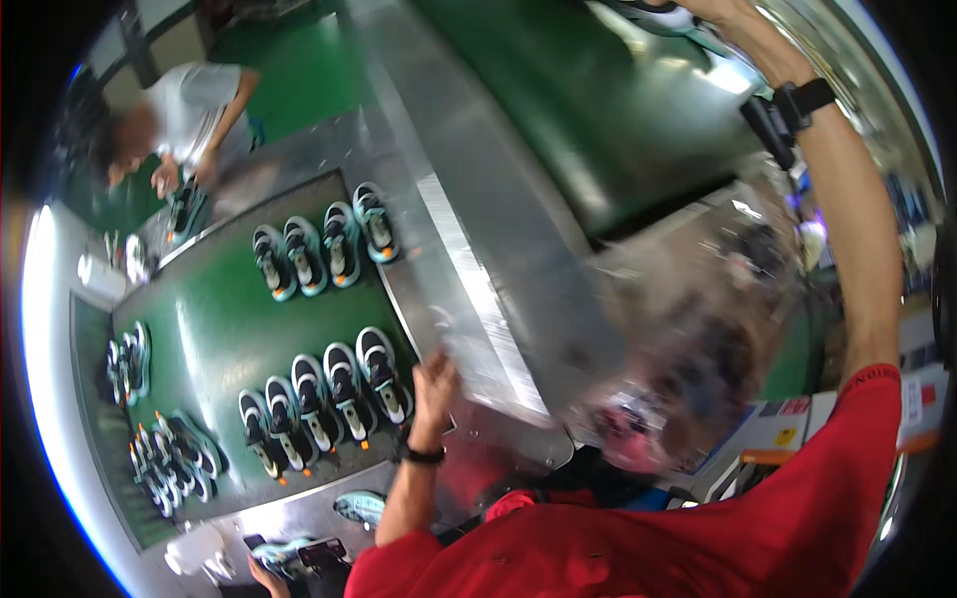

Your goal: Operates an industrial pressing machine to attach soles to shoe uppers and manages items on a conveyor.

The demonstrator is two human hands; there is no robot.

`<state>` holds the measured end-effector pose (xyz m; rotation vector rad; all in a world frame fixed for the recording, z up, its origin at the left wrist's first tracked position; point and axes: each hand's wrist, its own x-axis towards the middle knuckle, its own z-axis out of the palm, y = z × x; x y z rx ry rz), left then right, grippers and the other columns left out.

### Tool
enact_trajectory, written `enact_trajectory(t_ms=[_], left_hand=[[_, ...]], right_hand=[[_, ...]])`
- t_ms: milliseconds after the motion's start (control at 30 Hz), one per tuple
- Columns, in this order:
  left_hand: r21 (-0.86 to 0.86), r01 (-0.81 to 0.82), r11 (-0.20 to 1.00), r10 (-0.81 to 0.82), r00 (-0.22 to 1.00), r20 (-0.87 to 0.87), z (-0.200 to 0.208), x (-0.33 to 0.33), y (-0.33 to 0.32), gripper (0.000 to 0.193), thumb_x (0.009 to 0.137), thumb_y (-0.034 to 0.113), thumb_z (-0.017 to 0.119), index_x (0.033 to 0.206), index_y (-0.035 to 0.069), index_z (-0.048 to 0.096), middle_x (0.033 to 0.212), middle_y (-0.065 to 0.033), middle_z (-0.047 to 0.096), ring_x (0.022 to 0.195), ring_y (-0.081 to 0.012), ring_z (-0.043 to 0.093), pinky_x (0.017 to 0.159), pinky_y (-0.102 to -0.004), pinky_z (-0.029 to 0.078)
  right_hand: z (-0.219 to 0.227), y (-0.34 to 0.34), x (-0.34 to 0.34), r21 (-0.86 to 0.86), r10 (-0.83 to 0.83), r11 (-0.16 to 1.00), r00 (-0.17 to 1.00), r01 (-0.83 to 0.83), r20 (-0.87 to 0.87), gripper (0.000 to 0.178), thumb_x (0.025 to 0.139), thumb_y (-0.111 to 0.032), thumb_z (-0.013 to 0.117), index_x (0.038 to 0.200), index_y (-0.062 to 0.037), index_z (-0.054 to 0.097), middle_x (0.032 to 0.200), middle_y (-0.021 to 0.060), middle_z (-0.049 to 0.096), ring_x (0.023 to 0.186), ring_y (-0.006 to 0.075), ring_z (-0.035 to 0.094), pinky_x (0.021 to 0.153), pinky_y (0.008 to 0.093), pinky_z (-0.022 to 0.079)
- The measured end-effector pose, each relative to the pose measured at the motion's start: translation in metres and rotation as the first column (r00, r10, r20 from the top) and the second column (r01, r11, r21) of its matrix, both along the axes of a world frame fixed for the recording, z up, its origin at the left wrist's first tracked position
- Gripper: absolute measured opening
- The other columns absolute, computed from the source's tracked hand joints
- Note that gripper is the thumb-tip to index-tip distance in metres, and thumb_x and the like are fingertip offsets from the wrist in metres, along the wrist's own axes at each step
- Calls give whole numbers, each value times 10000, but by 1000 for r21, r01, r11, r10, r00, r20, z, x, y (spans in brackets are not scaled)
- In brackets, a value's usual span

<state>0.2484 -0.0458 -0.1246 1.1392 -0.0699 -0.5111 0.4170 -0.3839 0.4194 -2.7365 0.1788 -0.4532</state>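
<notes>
My right arm stretches far up and to the right, a black band on its wrist. My right hand point(714, 8) meets a sneaker point(653, 17) at the top edge; its fingers are cut off there, so I cannot tell its grip. Low in the middle, my left hand point(436, 386) is bent in front of me, beside the closest row of sneakers. Motion blurs its fingers, and I cannot tell whether they hold anything. Black, white and pale teal sneakers point(381, 377) stand in that row on the green belt point(204, 344), with another row of sneakers point(341, 245) farther off.
Another person point(199, 115) handles a shoe point(185, 209) at the far left. More sneakers point(169, 463) line the belt's left side. A metal ledge point(478, 189) separates it from a second green belt point(588, 110). Blurred clear plastic bags point(638, 424) lie near my body. Another person's hand point(267, 578) shows below.
</notes>
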Motion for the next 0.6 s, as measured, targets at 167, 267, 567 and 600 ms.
enact_trajectory(t_ms=[167,267,567,600], left_hand=[[-274,554,786,-609,770,-189,176,-99,-29,483,955,244,595,1325,-48,491,1279,-208,564,1100,-310,603,929,-391,502],[-384,737,556,-807,589,-39,236,-129,-62,599,954,399,556,1380,-6,441,1358,-251,491,1212,-408,528,1029,-483,432],[-821,541,-181,-979,-176,100,376,-304,-175,614,932,378,543,1434,65,380,1462,-209,373,1254,-447,460,1026,-595,377],[-840,456,-295,-953,-201,225,341,-339,-194,690,902,467,555,1434,65,377,1422,-205,413,1116,-403,544,949,-564,444]], right_hand=[[50,10,-141,278,-151,958,942,66,299,192,799,-163,690,915,-10,703,813,54,688,718,151,625,661,287,506],[70,11,-259,294,-248,949,838,111,486,176,822,-126,655,949,-23,720,866,62,696,760,138,620,673,268,497],[-24,30,-600,387,-433,881,791,271,432,244,787,-161,669,979,-21,727,937,82,716,860,116,638,802,247,501],[-36,44,-639,486,-530,810,766,329,365,288,800,-173,664,1031,-6,705,929,90,712,856,119,640,791,261,503]])
